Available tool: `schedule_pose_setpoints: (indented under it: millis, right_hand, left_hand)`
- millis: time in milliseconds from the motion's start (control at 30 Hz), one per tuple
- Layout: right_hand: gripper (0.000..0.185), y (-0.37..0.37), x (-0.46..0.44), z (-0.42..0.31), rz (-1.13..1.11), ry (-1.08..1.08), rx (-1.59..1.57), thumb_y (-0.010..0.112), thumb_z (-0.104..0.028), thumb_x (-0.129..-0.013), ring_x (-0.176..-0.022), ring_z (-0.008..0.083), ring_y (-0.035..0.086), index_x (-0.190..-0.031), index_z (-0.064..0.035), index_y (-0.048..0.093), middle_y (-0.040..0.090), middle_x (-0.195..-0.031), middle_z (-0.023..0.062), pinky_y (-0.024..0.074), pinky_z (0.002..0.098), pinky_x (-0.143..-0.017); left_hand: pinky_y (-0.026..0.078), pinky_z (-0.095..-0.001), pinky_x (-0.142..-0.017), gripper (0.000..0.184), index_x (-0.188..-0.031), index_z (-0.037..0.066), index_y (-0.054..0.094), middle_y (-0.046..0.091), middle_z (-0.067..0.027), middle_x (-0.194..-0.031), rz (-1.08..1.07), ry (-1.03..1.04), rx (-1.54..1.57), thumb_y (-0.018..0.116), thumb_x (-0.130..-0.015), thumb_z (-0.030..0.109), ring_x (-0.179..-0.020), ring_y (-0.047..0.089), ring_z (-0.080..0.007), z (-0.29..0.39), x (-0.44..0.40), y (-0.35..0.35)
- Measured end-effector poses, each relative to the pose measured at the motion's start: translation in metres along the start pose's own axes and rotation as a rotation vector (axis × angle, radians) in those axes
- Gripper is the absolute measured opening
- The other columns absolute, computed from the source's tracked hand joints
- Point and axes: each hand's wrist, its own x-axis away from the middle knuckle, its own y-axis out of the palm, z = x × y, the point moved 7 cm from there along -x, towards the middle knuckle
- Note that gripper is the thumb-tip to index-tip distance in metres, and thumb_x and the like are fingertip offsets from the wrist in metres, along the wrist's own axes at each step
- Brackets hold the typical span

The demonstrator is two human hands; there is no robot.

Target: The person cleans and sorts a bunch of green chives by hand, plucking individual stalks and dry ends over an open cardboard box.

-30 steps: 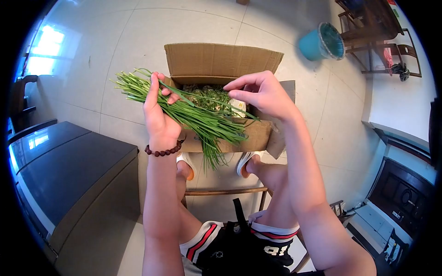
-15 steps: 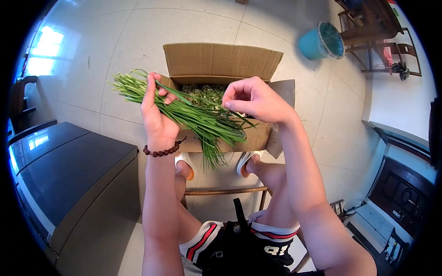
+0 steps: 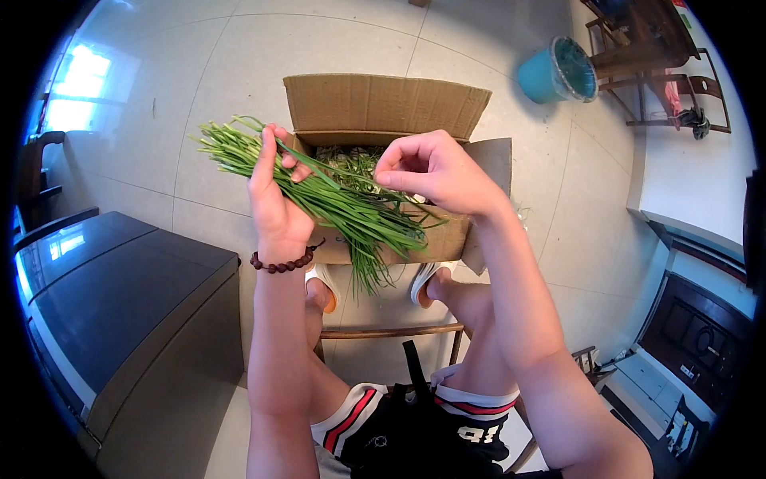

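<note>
A bunch of green garlic chives (image 3: 351,206) lies across my left hand (image 3: 275,188), which is closed round it near the pale cut ends. The leaves droop to the right over the front of an open cardboard box (image 3: 387,104). My right hand (image 3: 431,172) is pinched, thumb against index finger, just above the leaf tips. A thin chive blade seems to run to its fingertips, though the contact is hard to make out. Inside the box are loose green and dry-looking plant bits (image 3: 355,162), partly hidden by the bunch and my hands.
A lined blue bucket (image 3: 538,76) stands at upper right beside wooden furniture (image 3: 646,40). To the left is a dark glossy cabinet (image 3: 128,279). My slippered feet (image 3: 431,286) are just in front of the box, with a wooden bar (image 3: 391,333) nearer me.
My right hand has moved slightly left and up, with its fingertips still together. The left hand and the chives have shifted a little to the right.
</note>
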Motion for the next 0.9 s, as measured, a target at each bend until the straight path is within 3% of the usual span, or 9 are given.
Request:
schedule_pose_setpoints:
  millis: [567, 633, 767, 900]
  right_hand:
    - [0.02, 0.009, 0.001, 0.002, -0.067, -0.008, -0.067, 0.06, -0.023, -0.1, -0.069, 0.0055, 0.053, -0.094, -0.003, 0.06, 0.059, -0.078, -0.0022, 0.0458, 0.0242, -0.062]
    - [0.021, 0.005, 0.0, 0.003, -0.063, -0.006, -0.082, 0.059, -0.023, -0.1, -0.069, 0.0064, 0.053, -0.095, -0.0026, 0.059, 0.059, -0.078, -0.0014, 0.0463, 0.0248, -0.063]
    - [0.021, -0.011, 0.002, 0.006, 0.031, -0.015, 0.054, 0.059, -0.021, -0.1, -0.068, 0.0085, 0.054, -0.096, -0.0004, 0.059, 0.06, -0.078, 0.0009, 0.0468, 0.0279, -0.063]
    - [0.016, -0.033, 0.004, 0.016, 0.185, 0.046, 0.264, 0.06, -0.013, -0.095, -0.069, 0.0085, 0.054, -0.096, 0.0023, 0.066, 0.065, -0.077, 0.0031, 0.046, 0.0285, -0.065]
  left_hand:
    - [0.039, -0.0187, -0.057, 0.013, -0.108, 0.014, 0.06, 0.053, 0.0093, -0.079, 0.031, 0.057, -0.049, 0.063, -0.101, 0.025, -0.059, 0.04, -0.0023, 0.005, -0.003, -0.006]
    - [0.039, -0.0181, -0.057, 0.013, -0.108, 0.014, 0.06, 0.052, 0.0097, -0.078, -0.054, 0.011, -0.017, 0.063, -0.101, 0.025, -0.059, 0.04, -0.0025, 0.003, 0.001, 0.0]
    - [0.038, -0.0174, -0.056, 0.013, -0.109, 0.015, 0.061, 0.051, 0.0103, -0.075, 0.021, 0.07, -0.032, 0.064, -0.1, 0.025, -0.059, 0.039, -0.0026, 0.01, -0.01, -0.016]
    - [0.039, -0.0176, -0.057, 0.012, -0.107, 0.016, 0.064, 0.061, 0.0117, -0.083, 0.005, 0.064, 0.141, 0.064, -0.1, 0.025, -0.061, 0.042, -0.0024, 0.022, -0.012, -0.016]
